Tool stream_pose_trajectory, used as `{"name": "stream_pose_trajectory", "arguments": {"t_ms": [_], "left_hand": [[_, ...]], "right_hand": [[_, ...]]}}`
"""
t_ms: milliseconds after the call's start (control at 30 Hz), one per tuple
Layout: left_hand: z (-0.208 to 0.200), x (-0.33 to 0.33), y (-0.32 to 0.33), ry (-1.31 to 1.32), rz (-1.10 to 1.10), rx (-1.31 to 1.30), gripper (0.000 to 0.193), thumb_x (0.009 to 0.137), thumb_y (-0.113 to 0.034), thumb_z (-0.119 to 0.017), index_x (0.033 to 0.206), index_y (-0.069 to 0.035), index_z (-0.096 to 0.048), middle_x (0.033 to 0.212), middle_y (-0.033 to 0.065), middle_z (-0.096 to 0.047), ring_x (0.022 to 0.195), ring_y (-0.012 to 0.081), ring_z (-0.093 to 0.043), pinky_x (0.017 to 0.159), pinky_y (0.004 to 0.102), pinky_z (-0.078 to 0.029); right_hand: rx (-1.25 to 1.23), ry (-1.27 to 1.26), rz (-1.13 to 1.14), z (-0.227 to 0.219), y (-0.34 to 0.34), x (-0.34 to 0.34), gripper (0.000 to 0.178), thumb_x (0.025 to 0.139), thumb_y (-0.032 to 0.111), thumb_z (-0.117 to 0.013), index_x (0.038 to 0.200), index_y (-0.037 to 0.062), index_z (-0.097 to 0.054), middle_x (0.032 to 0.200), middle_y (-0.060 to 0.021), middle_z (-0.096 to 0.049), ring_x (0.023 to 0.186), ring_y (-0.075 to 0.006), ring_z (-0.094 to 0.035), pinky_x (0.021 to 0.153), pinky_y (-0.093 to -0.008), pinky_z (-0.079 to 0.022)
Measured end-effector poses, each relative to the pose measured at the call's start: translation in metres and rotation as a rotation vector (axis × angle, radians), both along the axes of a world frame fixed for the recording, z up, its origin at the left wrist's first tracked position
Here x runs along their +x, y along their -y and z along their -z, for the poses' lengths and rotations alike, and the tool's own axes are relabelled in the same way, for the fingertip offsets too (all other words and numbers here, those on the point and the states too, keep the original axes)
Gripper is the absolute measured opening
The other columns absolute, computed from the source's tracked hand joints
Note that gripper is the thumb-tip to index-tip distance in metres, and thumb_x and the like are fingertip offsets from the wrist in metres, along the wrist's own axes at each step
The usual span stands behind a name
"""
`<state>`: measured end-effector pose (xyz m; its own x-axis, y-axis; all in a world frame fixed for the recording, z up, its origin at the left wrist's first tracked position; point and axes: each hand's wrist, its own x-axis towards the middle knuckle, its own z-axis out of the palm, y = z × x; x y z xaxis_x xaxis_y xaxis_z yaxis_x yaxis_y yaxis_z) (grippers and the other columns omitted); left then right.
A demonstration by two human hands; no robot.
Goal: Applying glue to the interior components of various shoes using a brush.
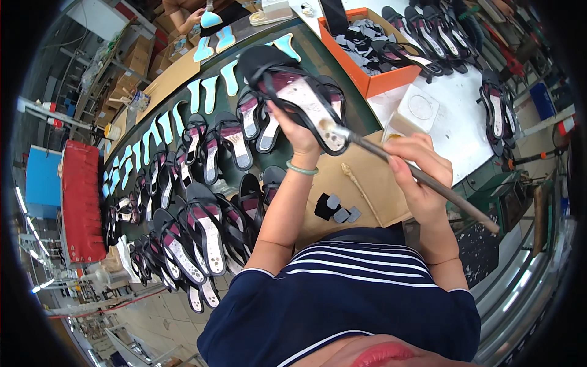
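Note:
My left hand [299, 133] grips a black strappy sandal [299, 92] from below, its pale insole facing up and its heel end pointing toward me. In my right hand [423, 171] is a long-handled brush [455, 199]. Its tip meets the insole at the heel end, where a brownish wet-looking patch shows. Below the hands, a brown cardboard sheet [318, 183] carries several small black and grey pads [338, 209] and a crusted stick [361, 188]. Beside my right hand stands a white square container [416, 111] with a round marking on top.
Rows of similar sandals [208, 229] stand to the left, with pale blue-edged insoles [162, 128] beyond them. An orange box [391, 79] of small dark and grey pieces sits at the back right. More sandals [434, 37] lie behind it. Another person's hand [194, 18] works across the table.

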<state>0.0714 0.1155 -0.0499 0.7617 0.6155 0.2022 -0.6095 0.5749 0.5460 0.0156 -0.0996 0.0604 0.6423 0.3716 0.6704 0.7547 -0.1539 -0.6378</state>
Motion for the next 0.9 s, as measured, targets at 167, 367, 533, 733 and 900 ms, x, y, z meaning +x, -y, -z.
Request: {"name": "stream_pose_trajectory", "arguments": {"t_ms": [167, 367, 533, 733, 900], "left_hand": [[-0.006, -0.013, 0.028, -0.061, 0.189, -0.013, 0.065, 0.098, -0.06, -0.024, 0.125, -0.006, -0.051, 0.115, 0.0076, -0.059, 0.104, 0.0207, -0.059, 0.092, 0.0344, -0.048], [0.015, -0.013, 0.032, -0.111, 0.226, 0.053, 0.067, 0.098, -0.06, -0.023, 0.126, -0.006, -0.05, 0.116, 0.0071, -0.059, 0.103, 0.02, -0.059, 0.092, 0.0327, -0.047], [0.015, -0.006, 0.008, -0.055, 0.118, 0.188, 0.063, 0.099, -0.057, -0.028, 0.135, -0.007, -0.044, 0.128, 0.0079, -0.055, 0.114, 0.0243, -0.055, 0.1, 0.0377, -0.043], [0.022, 0.016, -0.078, -0.103, -0.163, 0.129, 0.062, 0.1, -0.055, -0.021, 0.134, -0.01, -0.046, 0.124, 0.0088, -0.057, 0.109, 0.0279, -0.058, 0.093, 0.0414, -0.049], [-0.01, -0.014, -0.116, -0.2, -0.267, 0.179, 0.062, 0.1, -0.054, -0.018, 0.13, -0.01, -0.049, 0.122, 0.0097, -0.058, 0.105, 0.0302, -0.059, 0.09, 0.0438, -0.05]], "right_hand": [[-0.02, 0.136, 0.044, 0.017, -0.031, 0.033, 0.014, 0.081, 0.007, -0.07, 0.091, -0.0016, -0.068, 0.083, -0.0124, -0.068, 0.081, -0.0246, -0.065, 0.074, -0.0329, -0.043], [-0.092, 0.062, 0.118, 0.014, -0.033, 0.044, 0.008, 0.079, 0.006, -0.067, 0.077, -0.0014, -0.066, 0.062, -0.0106, -0.062, 0.06, -0.0228, -0.06, 0.067, -0.0309, -0.04], [0.187, -0.485, -0.013, -0.004, 0.011, 0.047, 0.02, 0.083, 0.009, -0.058, 0.069, -0.0039, -0.065, 0.061, -0.0078, -0.061, 0.056, -0.0119, -0.055, 0.057, -0.027, -0.042], [-0.078, -0.366, -0.037, -0.026, 0.063, 0.036, 0.026, 0.087, 0.013, -0.05, 0.067, -0.0021, -0.053, 0.076, -0.0043, -0.049, 0.062, -0.011, -0.047, 0.06, -0.0258, -0.037], [-0.674, -0.538, -0.306, 0.084, 0.008, 0.025, 0.023, 0.087, 0.008, -0.055, 0.105, -0.005, -0.06, 0.103, -0.0209, -0.059, 0.095, -0.0372, -0.056, 0.085, -0.043, -0.045]]}}
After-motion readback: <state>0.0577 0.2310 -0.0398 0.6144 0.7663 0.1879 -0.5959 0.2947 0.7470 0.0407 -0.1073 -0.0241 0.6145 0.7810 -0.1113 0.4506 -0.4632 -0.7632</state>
